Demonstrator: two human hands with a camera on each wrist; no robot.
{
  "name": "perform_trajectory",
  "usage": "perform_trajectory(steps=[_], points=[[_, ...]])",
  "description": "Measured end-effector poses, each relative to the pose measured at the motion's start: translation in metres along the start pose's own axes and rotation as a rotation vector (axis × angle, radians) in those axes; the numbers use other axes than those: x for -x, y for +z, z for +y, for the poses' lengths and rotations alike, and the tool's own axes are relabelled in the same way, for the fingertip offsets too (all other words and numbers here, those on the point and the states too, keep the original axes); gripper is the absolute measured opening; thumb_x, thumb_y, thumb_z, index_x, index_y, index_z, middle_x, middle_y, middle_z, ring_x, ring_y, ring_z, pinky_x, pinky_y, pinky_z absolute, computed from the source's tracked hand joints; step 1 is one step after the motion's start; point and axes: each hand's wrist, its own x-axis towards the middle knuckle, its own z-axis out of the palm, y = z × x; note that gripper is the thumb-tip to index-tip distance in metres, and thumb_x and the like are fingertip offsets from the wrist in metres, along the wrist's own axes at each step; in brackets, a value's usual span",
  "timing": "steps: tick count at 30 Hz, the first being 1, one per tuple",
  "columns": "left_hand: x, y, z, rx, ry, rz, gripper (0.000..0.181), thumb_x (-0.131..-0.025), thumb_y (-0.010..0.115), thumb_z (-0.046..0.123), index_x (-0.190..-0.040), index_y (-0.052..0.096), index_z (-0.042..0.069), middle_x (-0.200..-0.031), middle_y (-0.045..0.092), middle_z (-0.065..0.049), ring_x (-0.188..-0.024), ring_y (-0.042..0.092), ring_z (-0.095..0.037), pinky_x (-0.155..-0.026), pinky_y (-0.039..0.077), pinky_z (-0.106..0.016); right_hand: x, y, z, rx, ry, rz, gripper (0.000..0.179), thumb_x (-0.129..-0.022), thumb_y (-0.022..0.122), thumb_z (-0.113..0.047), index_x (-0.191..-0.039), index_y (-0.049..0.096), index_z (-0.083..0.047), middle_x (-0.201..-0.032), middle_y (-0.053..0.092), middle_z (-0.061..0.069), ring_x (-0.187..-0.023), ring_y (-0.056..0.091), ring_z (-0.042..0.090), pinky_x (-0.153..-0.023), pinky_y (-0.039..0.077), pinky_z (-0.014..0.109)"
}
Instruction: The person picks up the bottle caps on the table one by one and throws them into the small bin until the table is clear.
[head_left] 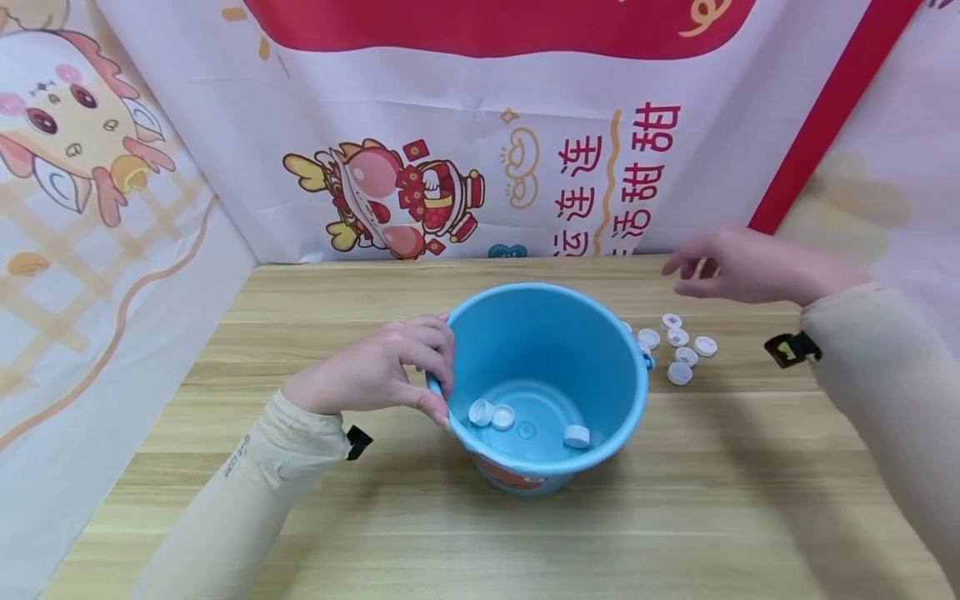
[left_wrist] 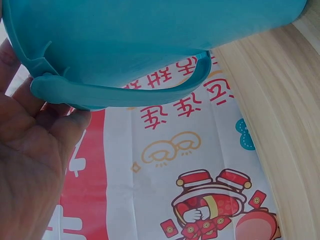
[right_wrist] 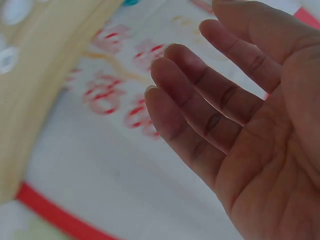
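A blue plastic bucket (head_left: 540, 333) stands tilted on the wooden table, its mouth toward me. My left hand (head_left: 397, 362) grips its left rim, thumb outside at the front, other fingers at the back edge. In the left wrist view the bucket's handle (left_wrist: 135, 96) hangs beside the fingers. Inside the bucket lie a few white bottle caps (head_left: 577, 436). My right hand (head_left: 757, 265) hovers in the air over the table's back right, fingers loosely bent and holding nothing. Below it, several white bottle caps (head_left: 678, 337) lie scattered to the right of the bucket.
The wooden table (head_left: 300, 517) ends at the back against a printed cloth (head_left: 450, 83) with red and white patterns. More printed cloth (head_left: 97, 233) hangs along the left side.
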Motion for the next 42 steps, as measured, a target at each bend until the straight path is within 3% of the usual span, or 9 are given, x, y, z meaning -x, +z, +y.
perform_trajectory(steps=[4,9,15,24,32,42], points=[[0.000,0.000,0.000,-0.001,0.004,0.000,0.017,-0.074,0.082,0.033,-0.083,0.075,0.021,-0.089,0.060,0.008,-0.100,0.052,-0.014,-0.114,0.031,-0.049,0.001,0.019,0.041,-0.021,0.070,-0.029,0.032,-0.089,0.076,-0.017,-0.119,0.069,-0.011,-0.098,0.065,0.003,-0.088,0.063,0.021,-0.070,0.059,0.037],[-0.001,0.000,0.000,0.002,0.006,0.000,0.016,-0.073,0.082,0.032,-0.083,0.075,0.021,-0.089,0.060,0.009,-0.100,0.052,-0.014,-0.115,0.031,-0.048,0.003,0.050,0.088,-0.016,0.049,-0.069,0.029,-0.088,0.075,-0.014,-0.116,0.070,-0.007,-0.095,0.066,0.002,-0.087,0.064,0.022,-0.074,0.057,0.040],[-0.002,0.001,-0.001,-0.010,0.011,0.001,0.017,-0.072,0.084,0.031,-0.083,0.075,0.022,-0.089,0.059,0.010,-0.100,0.052,-0.012,-0.115,0.030,-0.047,0.005,0.088,0.118,0.003,0.104,-0.087,0.030,-0.086,0.076,-0.018,-0.115,0.071,-0.009,-0.094,0.064,0.001,-0.086,0.062,0.020,-0.075,0.054,0.045],[-0.002,0.002,-0.003,-0.004,0.031,0.005,0.018,-0.072,0.083,0.033,-0.082,0.075,0.021,-0.088,0.059,0.010,-0.100,0.052,-0.013,-0.115,0.029,-0.048,0.001,0.113,0.129,-0.149,0.191,-0.124,0.034,-0.090,0.075,-0.022,-0.119,0.069,-0.006,-0.103,0.064,0.009,-0.093,0.059,0.027,-0.081,0.053,0.049],[-0.001,0.002,-0.001,0.012,0.021,0.010,0.018,-0.072,0.083,0.033,-0.083,0.075,0.021,-0.089,0.060,0.011,-0.102,0.052,-0.013,-0.115,0.029,-0.049,-0.004,0.117,0.126,-0.124,0.203,-0.123,0.021,-0.090,0.073,-0.015,-0.109,0.072,-0.005,-0.096,0.066,0.004,-0.086,0.056,0.024,-0.077,0.051,0.043],[0.000,0.002,-0.001,0.011,0.026,0.017,0.018,-0.071,0.084,0.030,-0.083,0.075,0.021,-0.089,0.060,0.011,-0.101,0.052,-0.014,-0.115,0.029,-0.049,-0.010,0.117,0.117,-0.098,0.272,-0.167,0.024,-0.090,0.074,-0.011,-0.112,0.071,-0.001,-0.095,0.067,0.007,-0.084,0.055,0.026,-0.076,0.051,0.043]])
